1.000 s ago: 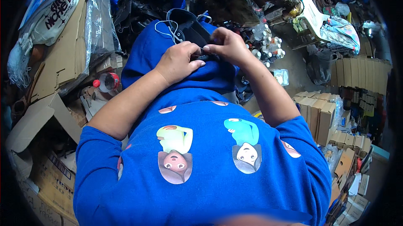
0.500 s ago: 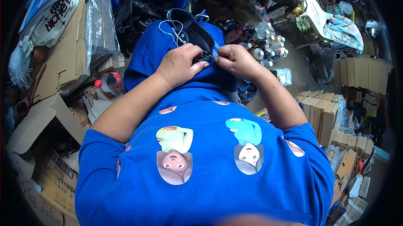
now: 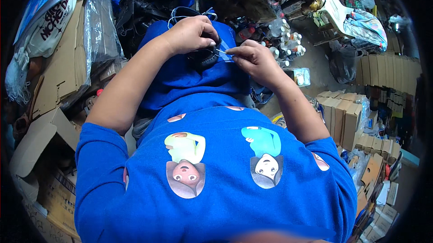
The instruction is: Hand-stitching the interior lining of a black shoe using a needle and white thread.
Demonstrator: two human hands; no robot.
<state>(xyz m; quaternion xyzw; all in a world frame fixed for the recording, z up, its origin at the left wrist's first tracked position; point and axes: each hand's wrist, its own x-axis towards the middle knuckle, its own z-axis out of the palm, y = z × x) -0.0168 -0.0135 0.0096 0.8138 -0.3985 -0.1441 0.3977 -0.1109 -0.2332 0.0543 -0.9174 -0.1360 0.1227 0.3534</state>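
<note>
A black shoe [image 3: 206,60] with pale laces rests on the blue cloth over my lap. My left hand [image 3: 191,34] is closed on its upper part and covers much of it. At the shoe's right side, my right hand [image 3: 256,61] pinches the end of a pale lace [image 3: 221,52] between thumb and forefinger. That lace runs taut from the shoe's edge to my fingertips. Beyond my left hand, more lace [image 3: 174,13] loops loosely. The shoe's opening and most of its eyelets are hidden.
Several small white-capped bottles [image 3: 288,42] stand on the floor beyond my right hand. A white plastic chair [image 3: 333,6] holding cloth is farther right. Cardboard boxes [image 3: 336,116] are stacked at right, flattened cardboard [image 3: 61,62] and an open carton [image 3: 34,148] at left.
My left hand has moved up and over the shoe, which is now tilted differently. My right hand has drawn apart from the left, with lace stretched between them.
</note>
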